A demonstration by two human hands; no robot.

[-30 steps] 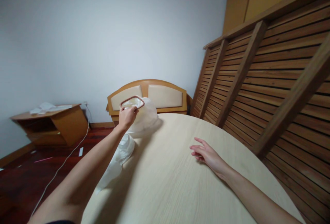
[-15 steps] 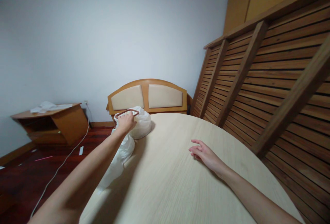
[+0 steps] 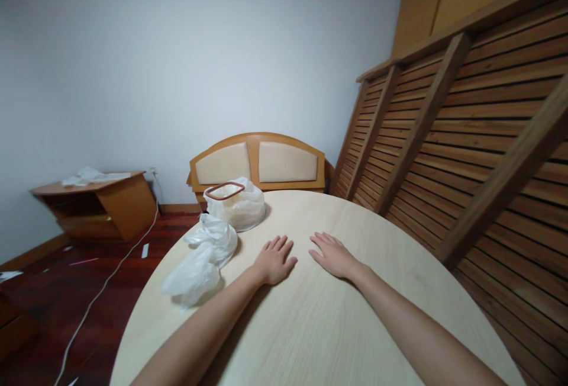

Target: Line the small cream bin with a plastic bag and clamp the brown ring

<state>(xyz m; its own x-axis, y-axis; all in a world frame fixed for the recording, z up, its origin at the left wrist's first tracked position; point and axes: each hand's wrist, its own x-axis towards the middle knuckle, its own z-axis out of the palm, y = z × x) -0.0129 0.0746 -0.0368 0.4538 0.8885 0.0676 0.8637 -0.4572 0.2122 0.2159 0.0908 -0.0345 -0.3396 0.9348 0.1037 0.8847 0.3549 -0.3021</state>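
My left hand [image 3: 274, 260] lies palm down at the middle of the round pale table [image 3: 302, 327], fingers spread and holding nothing. To its right my right hand [image 3: 332, 254] rests the same way, open and apart from the left. A brown rounded rectangular ring [image 3: 243, 186], perhaps a frame or lid rim, lies on top of a bulky white plastic bag [image 3: 248, 208] at the table's far left; the bag's contents are hidden. Nearer, a crumpled white plastic bag [image 3: 199, 270] spreads along the left edge, left of my left hand.
Behind the table stands a wooden headboard [image 3: 253, 164] with two cream panels. A slatted wooden panel [image 3: 412, 131] leans along the right. At left are a low wooden desk [image 3: 128, 208] with white sheets on it and a white cable [image 3: 109, 279] across the dark red floor.
My left hand has let go of the brown ring, leaving it on the bag, and has come back down to the table. My right hand has shifted slightly left and flattened.
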